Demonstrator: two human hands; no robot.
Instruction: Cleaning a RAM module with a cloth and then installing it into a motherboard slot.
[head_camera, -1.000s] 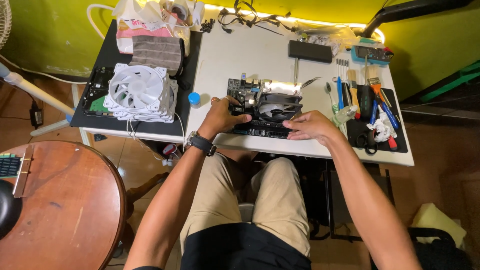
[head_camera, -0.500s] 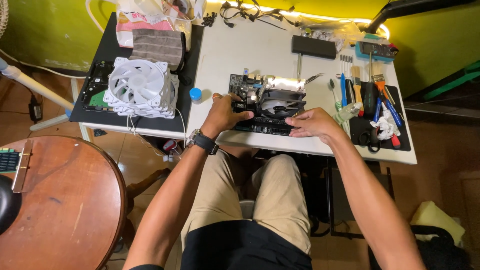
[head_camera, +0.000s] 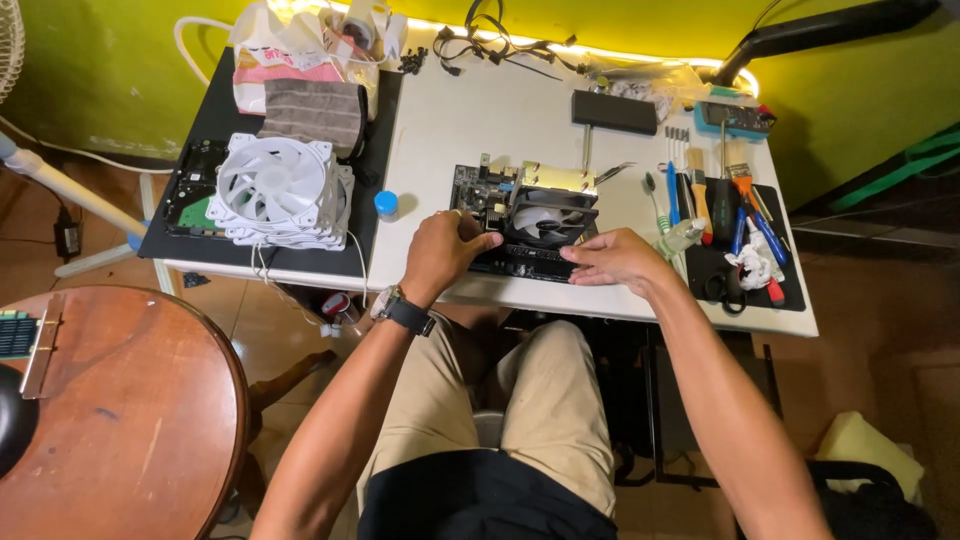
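Observation:
A dark motherboard (head_camera: 478, 193) with a black fan cooler (head_camera: 548, 214) on it lies near the front edge of the white table (head_camera: 480, 120). My left hand (head_camera: 442, 252), a watch on its wrist, grips the board's front left edge with fingers curled next to the cooler. My right hand (head_camera: 615, 259) rests flat on the board's front right edge, fingers pointing left.
A stack of white case fans (head_camera: 275, 190) sits on a black mat at the left, beside a blue cap (head_camera: 386, 203). Screwdrivers and brushes (head_camera: 720, 205) lie on a mat at the right. A round wooden table (head_camera: 120, 420) stands at the lower left.
My left hand shifted slightly along the board's left front edge and my right hand settled at its front right. The view moved a little.

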